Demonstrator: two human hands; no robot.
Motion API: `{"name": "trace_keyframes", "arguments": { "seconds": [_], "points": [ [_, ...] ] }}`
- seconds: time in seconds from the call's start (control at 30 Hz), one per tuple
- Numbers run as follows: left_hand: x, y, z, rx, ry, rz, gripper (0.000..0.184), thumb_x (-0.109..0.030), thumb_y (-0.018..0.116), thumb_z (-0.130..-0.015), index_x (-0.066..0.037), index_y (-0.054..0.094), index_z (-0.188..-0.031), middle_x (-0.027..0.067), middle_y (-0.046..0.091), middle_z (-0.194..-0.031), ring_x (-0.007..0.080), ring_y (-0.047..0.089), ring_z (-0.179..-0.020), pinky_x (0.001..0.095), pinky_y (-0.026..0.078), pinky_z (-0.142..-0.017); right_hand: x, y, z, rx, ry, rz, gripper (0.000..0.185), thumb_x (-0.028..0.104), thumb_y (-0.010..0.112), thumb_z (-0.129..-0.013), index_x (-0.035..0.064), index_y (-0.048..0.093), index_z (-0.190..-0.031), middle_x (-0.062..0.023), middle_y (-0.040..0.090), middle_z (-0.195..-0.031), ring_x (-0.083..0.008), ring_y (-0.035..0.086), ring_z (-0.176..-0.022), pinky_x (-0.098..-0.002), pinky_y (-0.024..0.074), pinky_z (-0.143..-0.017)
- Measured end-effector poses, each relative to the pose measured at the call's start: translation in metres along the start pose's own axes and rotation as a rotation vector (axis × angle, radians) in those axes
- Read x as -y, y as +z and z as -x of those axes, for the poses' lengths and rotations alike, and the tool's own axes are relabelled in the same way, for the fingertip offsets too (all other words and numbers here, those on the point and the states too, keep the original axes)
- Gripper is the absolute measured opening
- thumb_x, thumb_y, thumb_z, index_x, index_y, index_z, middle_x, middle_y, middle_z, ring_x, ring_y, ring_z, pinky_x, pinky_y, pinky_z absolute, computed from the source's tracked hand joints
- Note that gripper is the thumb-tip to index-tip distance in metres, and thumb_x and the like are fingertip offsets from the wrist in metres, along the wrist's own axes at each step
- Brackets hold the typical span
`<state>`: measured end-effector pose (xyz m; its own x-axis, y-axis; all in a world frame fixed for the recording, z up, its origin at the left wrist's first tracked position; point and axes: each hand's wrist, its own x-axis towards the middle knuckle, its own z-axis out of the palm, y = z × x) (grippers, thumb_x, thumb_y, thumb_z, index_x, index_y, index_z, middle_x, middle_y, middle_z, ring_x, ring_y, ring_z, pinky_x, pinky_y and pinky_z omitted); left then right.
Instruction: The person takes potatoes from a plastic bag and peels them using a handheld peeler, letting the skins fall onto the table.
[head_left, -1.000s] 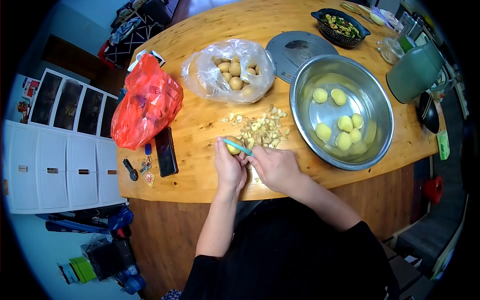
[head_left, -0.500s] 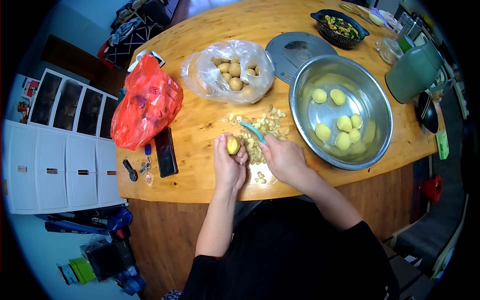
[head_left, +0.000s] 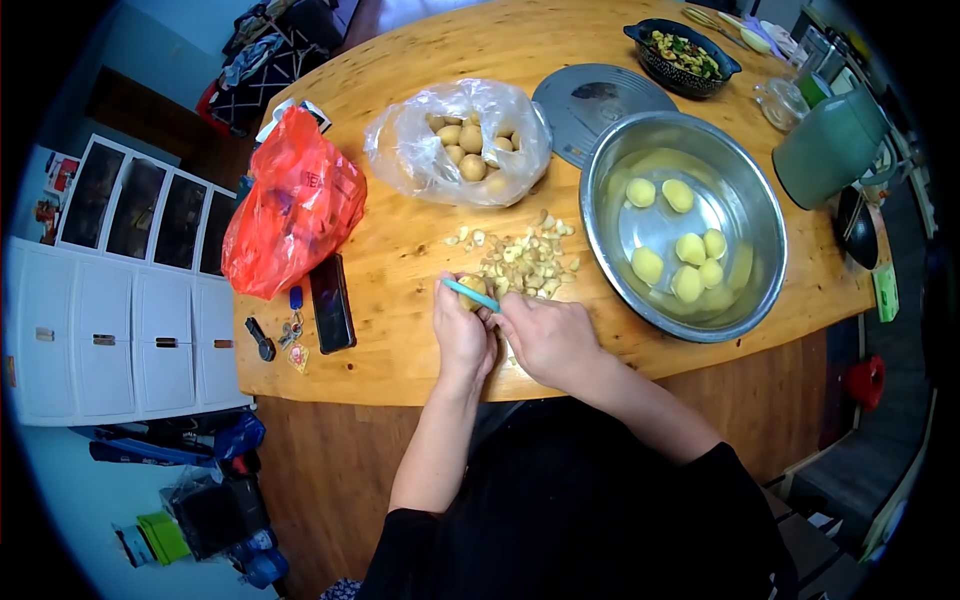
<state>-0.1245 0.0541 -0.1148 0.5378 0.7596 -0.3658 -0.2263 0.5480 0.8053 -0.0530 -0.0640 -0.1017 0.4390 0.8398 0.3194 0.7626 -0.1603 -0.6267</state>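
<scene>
My left hand (head_left: 464, 338) is closed round a partly peeled potato (head_left: 472, 287) near the table's front edge. A teal peeler (head_left: 470, 294) lies across that potato, its handle gripped in my closed right hand (head_left: 549, 338). Just beyond my hands, a heap of potato peelings (head_left: 525, 262) is spread on the wood. To the right stands a large steel basin (head_left: 594, 262) of water, with several peeled potatoes (head_left: 690, 248) in it. Behind the peelings, a clear plastic bag (head_left: 400, 150) holds several unpeeled potatoes (head_left: 472, 140).
On the left of the wooden table (head_left: 400, 330) are a red plastic bag (head_left: 295, 205), a phone (head_left: 332, 304) and keys (head_left: 292, 328). A grey round mat (head_left: 570, 105) lies beside the basin. At the far right are a dish of food (head_left: 682, 62) and a green pitcher (head_left: 825, 150).
My right hand has moved left and down, bringing the peeler from above the peelings onto the potato. My left hand keeps hold of the potato in nearly the same spot.
</scene>
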Motion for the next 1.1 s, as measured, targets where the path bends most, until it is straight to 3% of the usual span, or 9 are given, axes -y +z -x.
{"name": "trace_keyframes", "arguments": {
  "seconds": [0.13,0.23,0.33,0.53,0.63,0.87,0.97,1.07,1.1],
  "points": [
    [-0.004,-0.002,0.002,0.014,-0.052,0.003,0.035,-0.038,0.036,-0.111,-0.01,0.05,-0.096,0.0062,0.056,-0.077,0.011,0.042,-0.058,0.0237,0.034,-0.051,-0.007,0.001,-0.001,0.065,0.106,0.033,0.02,0.025,0.055,-0.102,0.0068,0.053,-0.095,-0.0146,0.066,-0.068,-0.037,0.066,-0.06,-0.0502,0.051,-0.056],
    [-0.004,-0.008,0.0,0.174,-0.004,0.06,0.028,-0.035,0.039,-0.111,-0.011,0.049,-0.099,0.007,0.057,-0.081,0.0119,0.044,-0.06,0.0237,0.035,-0.052,-0.029,-0.006,-0.009,0.143,0.29,0.073,0.023,0.027,0.053,-0.104,0.0055,0.055,-0.096,-0.0181,0.066,-0.068,-0.042,0.065,-0.06,-0.0554,0.0495,-0.058],
    [-0.007,-0.004,-0.004,0.225,0.125,-0.034,0.023,-0.033,0.041,-0.11,-0.013,0.048,-0.103,0.007,0.058,-0.085,0.0121,0.046,-0.063,0.0242,0.035,-0.053,-0.032,-0.009,-0.008,-0.039,0.233,-0.055,0.023,0.027,0.053,-0.104,0.0059,0.055,-0.096,-0.0195,0.065,-0.067,-0.044,0.063,-0.059,-0.0566,0.0479,-0.057],
    [-0.011,0.002,-0.007,0.162,0.076,0.012,0.022,-0.031,0.042,-0.112,-0.01,0.048,-0.107,0.0038,0.054,-0.081,0.0102,0.046,-0.062,0.0233,0.037,-0.052,-0.017,-0.006,-0.003,-0.029,0.168,-0.081,0.023,0.027,0.056,-0.103,0.0063,0.052,-0.095,-0.0193,0.064,-0.068,-0.0427,0.064,-0.062,-0.0553,0.0474,-0.054],
    [-0.015,0.004,-0.001,0.146,-0.002,0.049,0.025,-0.033,0.041,-0.112,-0.01,0.049,-0.107,0.0034,0.053,-0.079,0.0105,0.046,-0.061,0.0238,0.037,-0.052,-0.01,-0.002,0.001,-0.039,0.064,-0.082,0.021,0.026,0.057,-0.102,0.0079,0.052,-0.094,-0.0148,0.066,-0.071,-0.0377,0.066,-0.062,-0.0497,0.0494,-0.052],
    [-0.005,-0.001,-0.003,0.09,-0.042,0.067,0.028,-0.033,0.039,-0.112,-0.009,0.051,-0.104,0.0068,0.057,-0.084,0.0123,0.047,-0.062,0.0236,0.035,-0.049,-0.004,0.004,0.002,-0.044,-0.012,-0.04,0.02,0.026,0.059,-0.101,0.0078,0.053,-0.095,-0.0124,0.067,-0.072,-0.0328,0.068,-0.062,-0.0458,0.0511,-0.052],
    [-0.006,-0.006,-0.005,0.131,-0.077,0.091,0.026,-0.03,0.038,-0.111,-0.01,0.05,-0.101,0.0081,0.058,-0.084,0.0121,0.046,-0.06,0.0237,0.035,-0.048,-0.006,-0.003,0.001,0.051,0.042,0.029,0.02,0.026,0.058,-0.102,0.0071,0.055,-0.095,-0.0135,0.067,-0.069,-0.0342,0.069,-0.064,-0.0475,0.0512,-0.054],
    [-0.006,-0.011,-0.006,0.183,-0.066,0.099,0.022,-0.028,0.039,-0.11,-0.01,0.048,-0.1,0.0094,0.059,-0.085,0.0118,0.046,-0.058,0.0235,0.034,-0.047,-0.031,-0.009,-0.008,0.083,0.285,0.086,0.021,0.026,0.057,-0.102,0.0061,0.055,-0.095,-0.0164,0.066,-0.067,-0.0394,0.067,-0.064,-0.0515,0.0505,-0.056],
    [-0.01,-0.006,-0.005,0.188,-0.043,0.072,0.021,-0.027,0.039,-0.11,-0.011,0.048,-0.1,0.0096,0.059,-0.086,0.0116,0.046,-0.058,0.0234,0.034,-0.047,-0.035,-0.012,-0.009,0.009,0.259,-0.017,0.022,0.026,0.056,-0.103,0.0055,0.055,-0.095,-0.0186,0.066,-0.068,-0.044,0.065,-0.064,-0.0546,0.0492,-0.058]
  ]
}}
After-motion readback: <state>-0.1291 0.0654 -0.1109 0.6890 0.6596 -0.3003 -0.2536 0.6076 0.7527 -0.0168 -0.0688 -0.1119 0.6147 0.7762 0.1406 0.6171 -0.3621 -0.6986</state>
